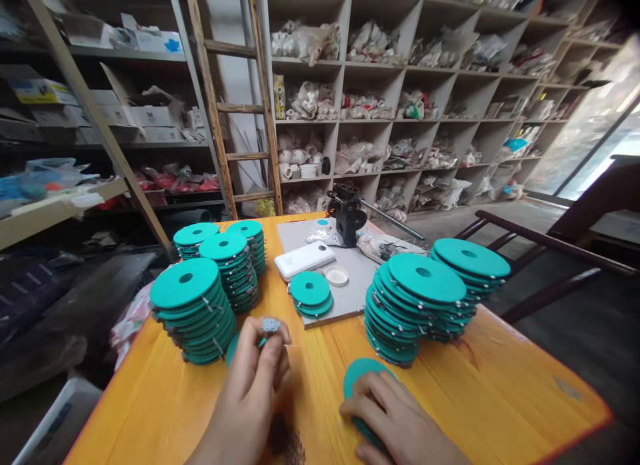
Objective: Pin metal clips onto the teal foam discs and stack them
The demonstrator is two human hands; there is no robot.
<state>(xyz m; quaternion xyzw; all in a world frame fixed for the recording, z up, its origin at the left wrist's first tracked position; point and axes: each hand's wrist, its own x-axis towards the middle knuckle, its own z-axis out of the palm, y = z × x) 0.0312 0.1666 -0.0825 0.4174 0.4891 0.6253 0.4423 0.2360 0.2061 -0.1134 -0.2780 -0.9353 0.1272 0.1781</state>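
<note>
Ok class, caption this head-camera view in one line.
Left hand holds a small silvery piece; right hand holds a teal disc beside stacked teal discs.

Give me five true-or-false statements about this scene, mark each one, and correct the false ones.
1. The right hand rests on a teal disc. True.
2. The left hand holds a power bank. False: it pinches a small silvery piece, while the white power bank lies on a gray board.
3. The stacked discs are solid. False: each top disc shows a center hole.
4. A wooden ladder stands in front of the shelves. True.
5. The black tool stands on the floor. False: the black tool stands at the far side of the orange table.
</note>
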